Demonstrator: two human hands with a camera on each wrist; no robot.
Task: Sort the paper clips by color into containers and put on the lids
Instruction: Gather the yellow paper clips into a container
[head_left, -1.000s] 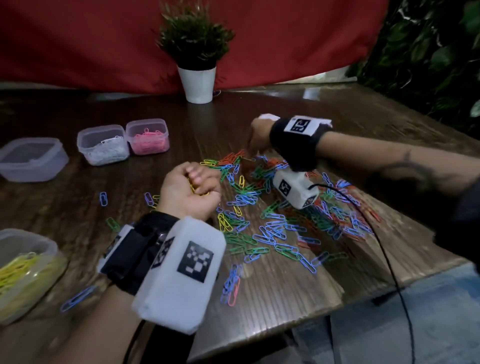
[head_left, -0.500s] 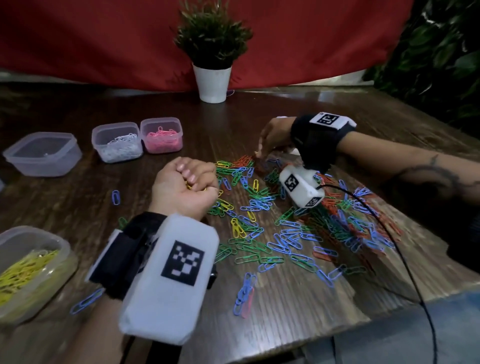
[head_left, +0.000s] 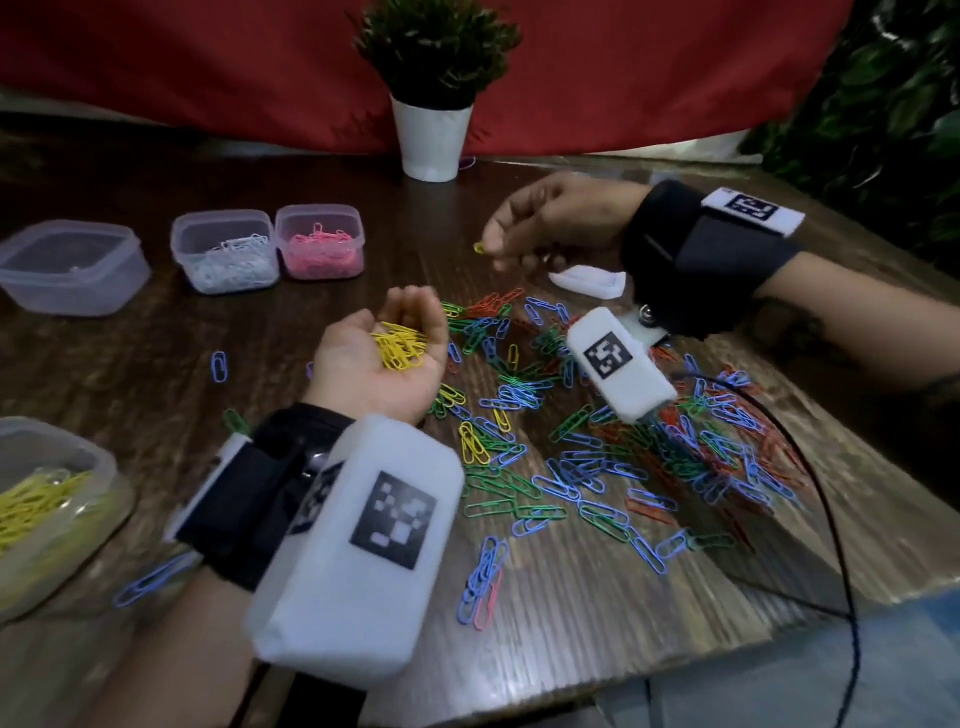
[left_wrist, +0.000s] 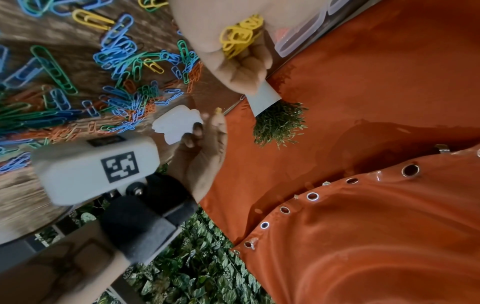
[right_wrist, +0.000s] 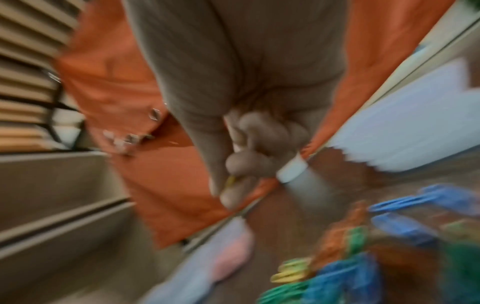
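Head view. Surface: a dark wood table (head_left: 363, 171); a red cloth (head_left: 623, 67) hung behind it, with a potted plant (head_left: 434, 93) at 12 o'clock and leafy greenery (head_left: 893, 114) at 2 o'clock. Clear tubs sat along the left: an empty tub (head_left: 67, 267) at 10 o'clock, beside it a white-clip tub (head_left: 226, 252) touching a pink-clip tub (head_left: 319, 240), and a yellow-clip tub (head_left: 47, 499) at 8 o'clock. The loose clips (head_left: 597, 452), blue, green, red and yellow, lay spread from centre toward 4 o'clock. The left hand (head_left: 387, 358) was palm up over the table, fingers cupped round a yellow heap (head_left: 399, 347) resting in the palm. The right hand (head_left: 556, 223), at 1 o'clock, pinched one yellow clip (head_left: 479, 248) at its fingertips, raised above the table, near the cupped palm but apart from it. A white scrap (head_left: 587, 280) lay below that hand.

Left wrist view. The left hand (left_wrist: 233, 51) showed the yellow heap (left_wrist: 240, 35) lodged against curled fingers. The right hand (left_wrist: 205, 139) held its fingers together on the yellow clip (left_wrist: 218, 111), with the white scrap (left_wrist: 176, 125) beside it and the loose clips (left_wrist: 103, 67) on the wood.

Right wrist view. Heavily blurred. The right hand (right_wrist: 249, 156) had its fingers bunched; a yellow glint (right_wrist: 230, 180) showed between thumb and finger. The loose clips (right_wrist: 363, 257) were colour smears at 5 o'clock.
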